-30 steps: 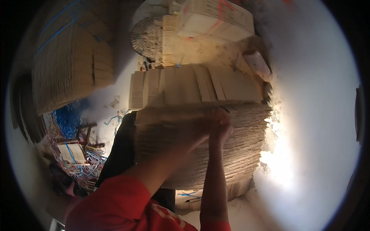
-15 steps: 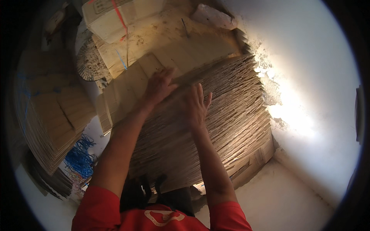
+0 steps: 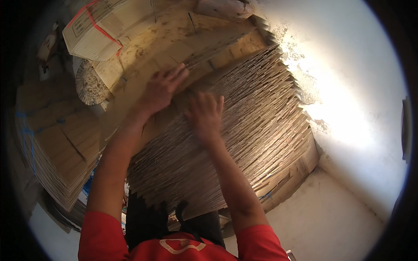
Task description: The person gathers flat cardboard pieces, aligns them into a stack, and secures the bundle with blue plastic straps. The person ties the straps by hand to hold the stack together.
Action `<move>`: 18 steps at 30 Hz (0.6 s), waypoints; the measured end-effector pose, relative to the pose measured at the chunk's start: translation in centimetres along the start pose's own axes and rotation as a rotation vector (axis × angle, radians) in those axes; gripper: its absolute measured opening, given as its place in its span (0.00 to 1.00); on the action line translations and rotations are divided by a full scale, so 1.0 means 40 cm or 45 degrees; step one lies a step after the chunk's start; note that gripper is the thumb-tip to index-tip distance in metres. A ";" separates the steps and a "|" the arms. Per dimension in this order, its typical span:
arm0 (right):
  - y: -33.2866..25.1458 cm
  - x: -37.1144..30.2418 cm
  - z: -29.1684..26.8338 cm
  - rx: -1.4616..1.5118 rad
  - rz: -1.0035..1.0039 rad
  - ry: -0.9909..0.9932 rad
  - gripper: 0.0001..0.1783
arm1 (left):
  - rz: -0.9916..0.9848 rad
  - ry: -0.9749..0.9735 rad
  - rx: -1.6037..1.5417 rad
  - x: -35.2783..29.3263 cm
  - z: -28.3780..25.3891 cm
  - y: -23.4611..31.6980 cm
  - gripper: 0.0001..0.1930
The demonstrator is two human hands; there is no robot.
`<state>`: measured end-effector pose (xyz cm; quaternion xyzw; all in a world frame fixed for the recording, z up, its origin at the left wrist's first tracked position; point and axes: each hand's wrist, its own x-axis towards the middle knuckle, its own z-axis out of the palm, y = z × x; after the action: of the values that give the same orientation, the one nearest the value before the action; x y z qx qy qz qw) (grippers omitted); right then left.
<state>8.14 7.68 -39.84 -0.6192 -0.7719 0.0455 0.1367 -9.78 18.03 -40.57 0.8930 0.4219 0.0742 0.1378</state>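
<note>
Both hands lay flat on top of a tall stack of flat cardboard sheets [image 3: 226,143] right in front of the person. The left hand [image 3: 162,89] pressed on the far top sheet, fingers spread and holding nothing. The right hand [image 3: 204,116] rested nearer, fingers open too. It looked like the sheets were being squared up; next, a gentle push to line up the edges. A tied bundle [image 3: 102,28] sat far left, another stack [image 3: 52,148] on the left, and the white wall [image 3: 348,87] stood close on the right, leaving little room

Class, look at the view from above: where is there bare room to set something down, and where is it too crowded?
Bare floor lies lower right, between the tall stack of flattened cardboard and the white wall. Crowded: both hands, left hand and right hand, lie on that stack; a second cardboard stack fills the left, and a strapped bundle the top.
</note>
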 end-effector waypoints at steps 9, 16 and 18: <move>0.006 0.012 0.007 0.067 -0.082 0.123 0.21 | -0.118 0.294 -0.116 0.017 0.006 -0.057 0.38; 0.028 -0.008 0.017 0.163 0.013 0.179 0.19 | -0.198 0.084 -0.360 0.058 -0.115 0.108 0.27; 0.012 0.003 0.010 0.189 -0.003 0.188 0.20 | -0.107 0.100 -0.311 0.061 -0.090 0.157 0.24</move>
<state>8.44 7.96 -40.32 -0.6080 -0.7551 0.0566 0.2386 -4.52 16.75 -35.18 0.8475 0.4519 0.1542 0.2319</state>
